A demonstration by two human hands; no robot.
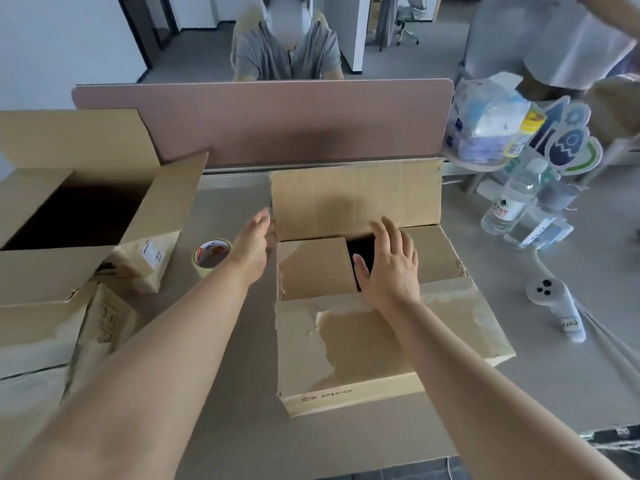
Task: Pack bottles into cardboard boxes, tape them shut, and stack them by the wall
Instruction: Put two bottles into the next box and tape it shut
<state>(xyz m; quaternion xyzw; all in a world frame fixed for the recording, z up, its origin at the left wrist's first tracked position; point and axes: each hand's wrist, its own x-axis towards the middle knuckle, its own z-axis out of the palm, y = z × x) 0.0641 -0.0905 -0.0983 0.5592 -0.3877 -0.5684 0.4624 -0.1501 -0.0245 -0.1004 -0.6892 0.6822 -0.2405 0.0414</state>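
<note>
A brown cardboard box (363, 344) sits in the middle of the grey table. Its far flap (356, 195) stands upright and its two side flaps are folded inward, leaving a dark gap between them. My right hand (391, 261) lies flat and open over that gap, on the right side flap. My left hand (254, 242) is open at the box's left edge, fingers by the far flap's corner. A roll of tape (211, 258) lies just left of my left wrist. Clear water bottles (516, 206) lie at the right of the table.
A second, open cardboard box (86, 209) stands at the left, with a flattened one below it. A pink divider (263, 123) runs across the back, a person seated behind it. A white controller (557, 306) lies at the right; packaged bottles (485, 123) sit further back.
</note>
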